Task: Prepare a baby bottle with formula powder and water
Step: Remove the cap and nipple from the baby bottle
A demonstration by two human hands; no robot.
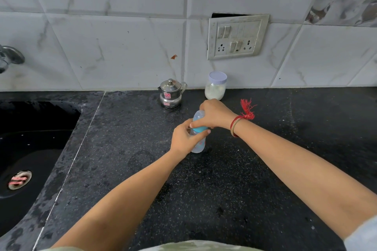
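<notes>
While both hands are on it, the baby bottle stands upright on the dark speckled surface, mid-scene, nearer than the lidded powder jar and steel pot by the far wall. Left hand: fingers wrapped round the clear body, holding it. Right hand: reaches over from the right, fingers curled over the clear cap and pinching at the teal collar. Contents: cannot tell; it looks empty. Judgement: thin plastic, light, fairly stiff, smooth-walled, not fragile but easy to tip. Patches of the surface look wet, so a slippery grip is likely. Best hold is the body low and firm against the surface, with the collar, not the cap, taking the twist.
</notes>
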